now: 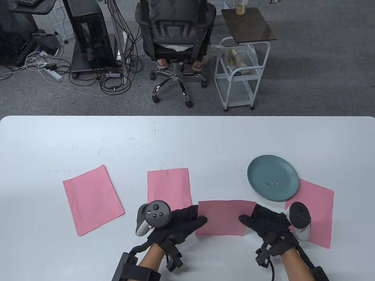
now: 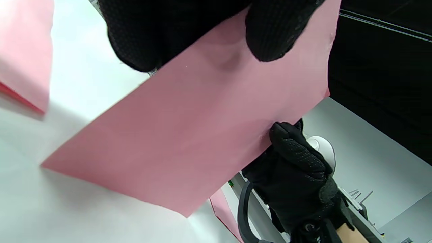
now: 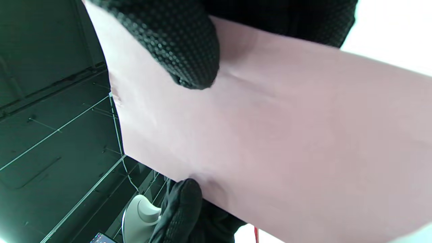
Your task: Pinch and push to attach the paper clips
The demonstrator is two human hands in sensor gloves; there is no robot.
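Both hands' fingers pinch pink sheet (image 1: pixel 224 218); teal plate (image 1: pixel 257 172) with paper clips (image 1: pixel 272 183), seemingly few, beyond right hand (image 1: pixel 268 221).

table (image 1: pixel 187 140) far half: free | right: plate (image 1: pixel 273 181) blocks | left: sheet (image 1: pixel 92 199)

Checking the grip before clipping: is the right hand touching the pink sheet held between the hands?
Touching. In the right wrist view the right hand's thumb presses on the pink sheet, dimpling it.
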